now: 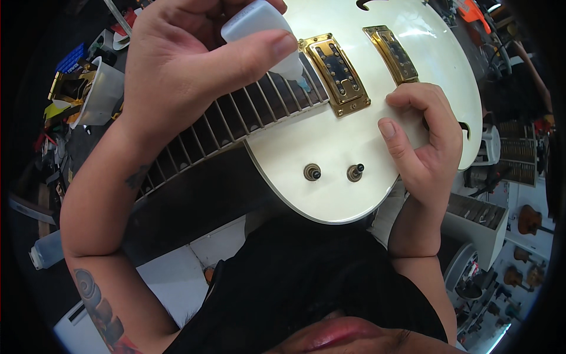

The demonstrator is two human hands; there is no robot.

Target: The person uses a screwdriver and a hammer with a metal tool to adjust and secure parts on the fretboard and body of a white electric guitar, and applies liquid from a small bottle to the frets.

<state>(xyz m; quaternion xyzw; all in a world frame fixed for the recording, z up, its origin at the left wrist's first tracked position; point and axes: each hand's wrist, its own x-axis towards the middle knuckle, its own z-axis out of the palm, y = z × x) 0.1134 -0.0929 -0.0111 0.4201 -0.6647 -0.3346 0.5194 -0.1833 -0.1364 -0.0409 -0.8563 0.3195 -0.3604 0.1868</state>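
Electric guitar [354, 138]: your left fingers [265, 53] are holding squeeze bottle [256, 23] over fretboard [236, 115]; right fingers [421, 96] sitting, narrowly parted, by bridge pickup [394, 53].

Left hand [194, 62] is raised near the upper edge, its fingers curled in a grip and thumb extended rightward; left forearm [109, 177] slants upward. Right hand [433, 133] is lower, loosely curled, thumb and index fingertips apart; right forearm [420, 227] stands nearly upright.

In the upper frame, we are seeing a whitish bottle [257, 22], gold pickups [338, 74] and a cream-white guitar body [336, 138]. Near centre, we are viewing a dark, pale-striped fretboard [236, 115].
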